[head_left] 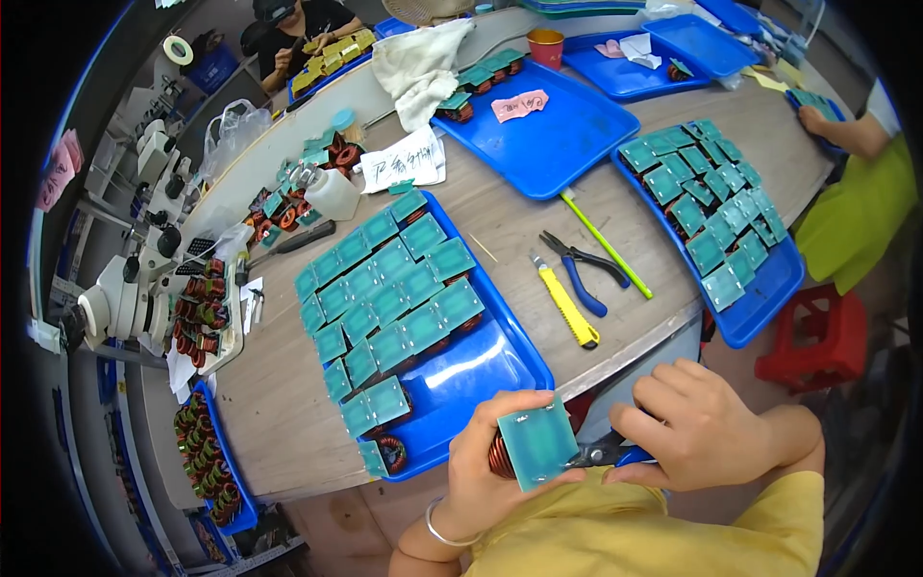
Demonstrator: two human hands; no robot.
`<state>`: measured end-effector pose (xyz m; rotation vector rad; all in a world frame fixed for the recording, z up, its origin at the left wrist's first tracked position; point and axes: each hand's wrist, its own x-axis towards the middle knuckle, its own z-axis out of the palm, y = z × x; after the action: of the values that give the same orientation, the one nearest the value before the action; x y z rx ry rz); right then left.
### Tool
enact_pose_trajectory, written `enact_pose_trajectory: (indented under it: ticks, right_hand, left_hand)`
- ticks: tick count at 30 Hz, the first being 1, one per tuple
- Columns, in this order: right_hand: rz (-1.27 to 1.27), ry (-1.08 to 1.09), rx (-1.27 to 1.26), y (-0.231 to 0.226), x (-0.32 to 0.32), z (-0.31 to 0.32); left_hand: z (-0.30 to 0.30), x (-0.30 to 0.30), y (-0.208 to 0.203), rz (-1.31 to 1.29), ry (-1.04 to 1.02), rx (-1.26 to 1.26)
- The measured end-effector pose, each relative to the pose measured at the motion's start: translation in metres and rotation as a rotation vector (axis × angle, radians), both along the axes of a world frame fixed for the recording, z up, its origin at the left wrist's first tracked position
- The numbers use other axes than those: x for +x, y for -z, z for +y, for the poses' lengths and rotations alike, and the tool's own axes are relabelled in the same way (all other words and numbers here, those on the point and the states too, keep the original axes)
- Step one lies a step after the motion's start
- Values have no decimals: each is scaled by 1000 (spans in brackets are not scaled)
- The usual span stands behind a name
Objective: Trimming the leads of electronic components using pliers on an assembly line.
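My left hand is closed round a copper-wound coil with a square green board on it, its board side facing up. In my right hand is a pair of cutters with dark jaws and blue handles; the jaws are at the board's right edge. Whether they touch a wire there, I cannot tell. Just beyond my left hand, a blue tray carries rows of similar coils with green boards.
Blue-handled pliers, a yellow utility knife and a green stick lie on the table. Another loaded blue tray overhangs the right edge. Microscopes stand left. Other people work at the far side and right.
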<state>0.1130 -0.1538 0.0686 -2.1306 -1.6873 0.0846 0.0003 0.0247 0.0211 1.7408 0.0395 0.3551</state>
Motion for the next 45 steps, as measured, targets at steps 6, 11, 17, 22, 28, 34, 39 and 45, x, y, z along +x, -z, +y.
enact_pose_trajectory:
  ticks: [6, 11, 17, 22, 28, 34, 39, 45]
  right_hand:
    - [-35, -11, -4, 4, -1, -2]
    - [1, -23, 14, 16, -2, -2]
    - [33, -24, 100, 18, -5, 0]
    - [50, -21, 96, 16, -8, 0]
    - [55, -20, 70, 15, -10, -2]
    - [36, -21, 32, 12, -11, -2]
    - [36, -33, 28, 14, -11, 0]
    - [-35, -35, 68, 25, -9, 1]
  left_hand:
    - [1, 1, -2, 14, 21, 86]
    - [-1, -4, 5, 75, 10, 15]
    - [-4, -6, 9, 63, 41, -112]
    - [-4, -5, 7, 11, 45, -83]
    - [-3, -4, 8, -3, 100, 31]
    - [-5, -3, 2, -17, 92, -17]
    - [-3, -4, 2, 1, 114, 56]
    - [-2, -3, -4, 39, 98, 169]
